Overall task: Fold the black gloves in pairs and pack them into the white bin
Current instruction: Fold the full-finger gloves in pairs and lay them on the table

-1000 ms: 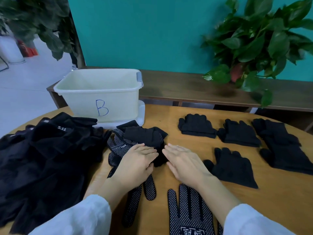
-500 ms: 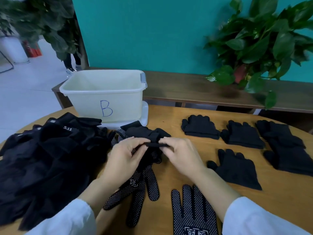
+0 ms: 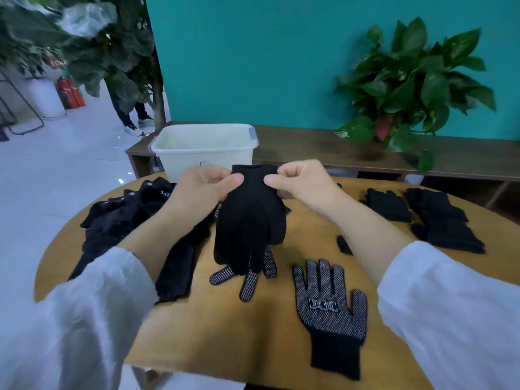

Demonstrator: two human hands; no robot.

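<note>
I have the glove pair [image 3: 250,220] up off the table [image 3: 239,333], hanging cuff-up with fingers down, just in front of the bin [image 3: 202,147]; held by the cuff so both gloves line up under their own weight, I'd say, ready for a fold. Left hand [image 3: 202,190] pinches the left cuff corner, thumb curled onto the cloth; right hand [image 3: 301,182] pinches the right corner the same way, so both are clamped on the pair, hands apart by the cuff's width. Dotted fingertips show under the hanging pair, can't tell if they belong to it or to a glove lying below. One dotted glove [image 3: 330,311] lies flat palm-up near my right sleeve, probably next in line. Loose pile [image 3: 126,218] sits left, near the bin, as unsorted stock. Flat gloves [image 3: 439,218] are laid out on the right, apart from the pile, likely sorted. Nothing visible in the bin from here, inside mostly hidden
</note>
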